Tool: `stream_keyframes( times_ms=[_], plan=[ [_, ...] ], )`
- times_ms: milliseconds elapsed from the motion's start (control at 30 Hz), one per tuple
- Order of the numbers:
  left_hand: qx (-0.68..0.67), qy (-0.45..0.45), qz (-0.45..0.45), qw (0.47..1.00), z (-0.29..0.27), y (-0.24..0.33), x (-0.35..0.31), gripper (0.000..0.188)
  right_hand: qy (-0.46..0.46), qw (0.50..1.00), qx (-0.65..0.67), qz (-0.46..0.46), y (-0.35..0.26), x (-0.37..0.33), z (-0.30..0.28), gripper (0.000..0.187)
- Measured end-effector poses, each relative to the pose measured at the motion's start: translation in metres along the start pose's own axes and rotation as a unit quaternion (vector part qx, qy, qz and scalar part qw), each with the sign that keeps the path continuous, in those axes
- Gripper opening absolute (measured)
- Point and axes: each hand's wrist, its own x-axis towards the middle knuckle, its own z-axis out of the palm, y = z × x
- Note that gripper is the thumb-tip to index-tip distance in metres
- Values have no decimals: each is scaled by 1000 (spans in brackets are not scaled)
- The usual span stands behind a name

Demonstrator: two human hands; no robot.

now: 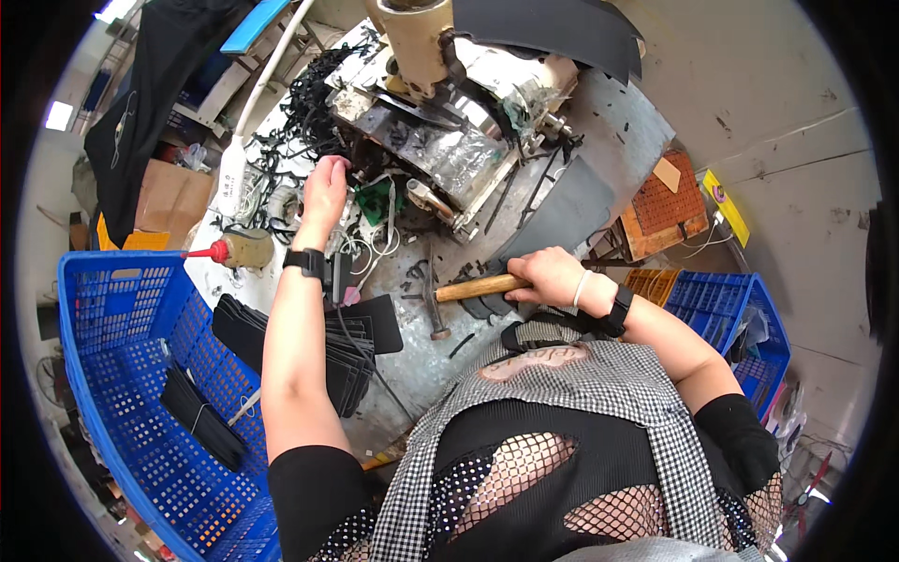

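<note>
My right hand (554,276) is closed round the end of a hammer's (482,287) wooden handle. The hammer's metal head (434,302) is over the metal tabletop, among small black scraps. My left hand (325,192) reaches forward to the left side of a bench machine (421,140). Its fingers are curled together beside the machine's body, and what they grip, if anything, is hidden. Near that wrist lie a green piece (376,201) and white cords. A stack of black flat pieces (351,351) lies partly under my left forearm.
On the left stands a blue crate (122,258) with a black bundle (199,412) inside. A red-tipped bottle (245,249) sits at the table's left edge. Black strip scraps (318,98) heap behind my left hand. Dark sheet material (562,211) lies right of the machine. Another blue crate (716,304) is at right.
</note>
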Motion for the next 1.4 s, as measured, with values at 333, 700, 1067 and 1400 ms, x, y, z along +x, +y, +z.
stream_keyframes(
  times_ms=[333, 700, 1067, 1400],
  plan=[
    [-55, 22, 24, 998, 5, 2, -13, 21, 39, 999, -11, 3, -1, -8, 14, 34],
    [-146, -82, -102, 981, 31, 95, -96, 24, 186, 979, 34, -74, 4, 3, 1, 31],
    [-571, 113, -328, 744, 64, 44, -86, 27, 232, 967, 85, -57, 13, 14, -12, 21],
    [-676, 163, -230, 681, 65, -10, -35, 17, 208, 973, 81, -60, 19, 4, -9, 19]
  ],
)
